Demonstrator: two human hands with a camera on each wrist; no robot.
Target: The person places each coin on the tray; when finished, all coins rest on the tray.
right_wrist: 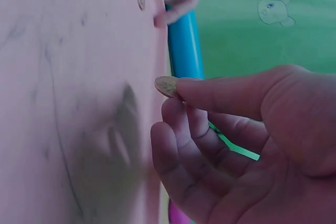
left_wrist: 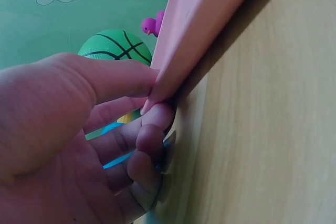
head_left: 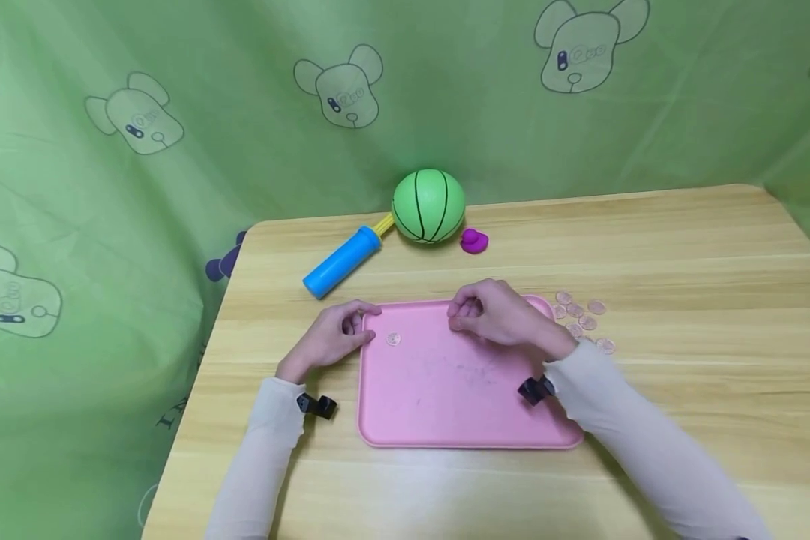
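Observation:
A pink tray (head_left: 439, 390) lies on the wooden table in the head view. My left hand (head_left: 331, 334) grips its upper left corner; in the left wrist view the thumb (left_wrist: 121, 77) presses on the rim, with the other fingers curled under the edge. Between the thumb and fingers of my right hand (head_left: 496, 311) a coin (right_wrist: 167, 86) is pinched, held above the tray, as the right wrist view shows. Another coin (head_left: 393, 338) lies flat in the tray, close to my left hand. Several more coins (head_left: 575, 309) lie on the table past the tray's right side.
Behind the tray stand a green ball (head_left: 429, 206) with black lines, a blue pump (head_left: 343, 262) with a yellow end, and a small purple duck (head_left: 473, 241). A green printed curtain (head_left: 243, 150) hangs along the table's far edge (head_left: 614, 197).

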